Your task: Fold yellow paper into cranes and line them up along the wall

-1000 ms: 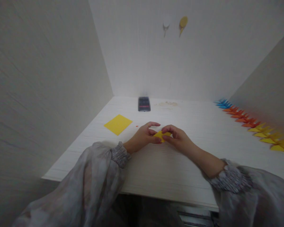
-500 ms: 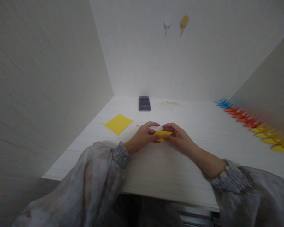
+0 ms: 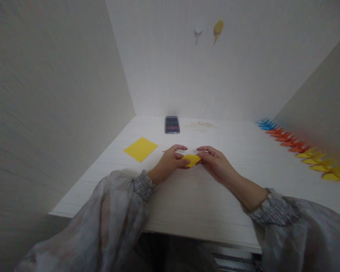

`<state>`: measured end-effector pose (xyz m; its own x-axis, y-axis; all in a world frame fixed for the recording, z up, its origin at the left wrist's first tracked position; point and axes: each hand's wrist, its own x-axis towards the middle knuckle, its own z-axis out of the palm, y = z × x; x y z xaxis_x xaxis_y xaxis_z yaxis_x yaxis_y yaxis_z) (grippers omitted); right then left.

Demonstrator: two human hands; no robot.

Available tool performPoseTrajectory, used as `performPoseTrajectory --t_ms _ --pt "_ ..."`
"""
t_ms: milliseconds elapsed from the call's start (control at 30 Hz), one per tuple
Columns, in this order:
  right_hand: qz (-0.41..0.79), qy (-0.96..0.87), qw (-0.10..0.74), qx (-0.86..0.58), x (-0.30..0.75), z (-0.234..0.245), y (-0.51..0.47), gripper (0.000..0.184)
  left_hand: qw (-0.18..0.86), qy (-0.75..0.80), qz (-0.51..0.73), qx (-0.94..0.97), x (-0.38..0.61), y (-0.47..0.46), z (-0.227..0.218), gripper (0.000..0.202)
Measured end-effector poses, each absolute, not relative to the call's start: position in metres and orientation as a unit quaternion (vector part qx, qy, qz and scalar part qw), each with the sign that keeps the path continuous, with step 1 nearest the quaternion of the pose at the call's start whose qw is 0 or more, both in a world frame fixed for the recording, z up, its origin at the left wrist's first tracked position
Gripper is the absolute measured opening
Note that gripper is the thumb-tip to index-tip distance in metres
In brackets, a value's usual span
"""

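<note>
A small folded piece of yellow origami paper (image 3: 193, 160) is held just above the white table, between my two hands. My left hand (image 3: 171, 158) pinches its left end, thumb on top and fingers beneath. At the other end, my right hand (image 3: 214, 158) grips the right corner between thumb and fingers. Both index fingers are raised off the paper. Left of my hands, a flat square sheet of yellow paper (image 3: 141, 149) lies on the table.
Along the right wall runs a row of folded paper cranes: blue (image 3: 266, 124), orange (image 3: 287, 139) and yellow (image 3: 323, 165). A dark blurred-out device (image 3: 172, 125) lies at the back of the white table (image 3: 204, 211). Two hooks, white (image 3: 198, 29) and yellow (image 3: 218, 27), are on the back wall.
My right thumb has slid from the middle of the folded paper to its right corner, showing more of its face. My left thumb keeps its hold.
</note>
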<state>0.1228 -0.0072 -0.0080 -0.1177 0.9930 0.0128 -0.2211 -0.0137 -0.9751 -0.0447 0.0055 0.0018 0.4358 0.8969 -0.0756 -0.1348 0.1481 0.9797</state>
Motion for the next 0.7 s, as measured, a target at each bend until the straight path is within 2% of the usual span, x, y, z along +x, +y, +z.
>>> performPoseTrajectory --t_ms 233,700 --pt "0.56 -0.526 0.463 -0.441 0.1195 -0.0125 -0.0079 0.033 0.664 0.36 0.387 0.529 -0.0431 0.0056 0.0017 0.046" --pt "0.589 -0.521 0.464 -0.409 0.1242 -0.0129 -0.0067 0.035 0.676 0.356 0.39 0.514 -0.0438 0.0047 0.0016 0.047"
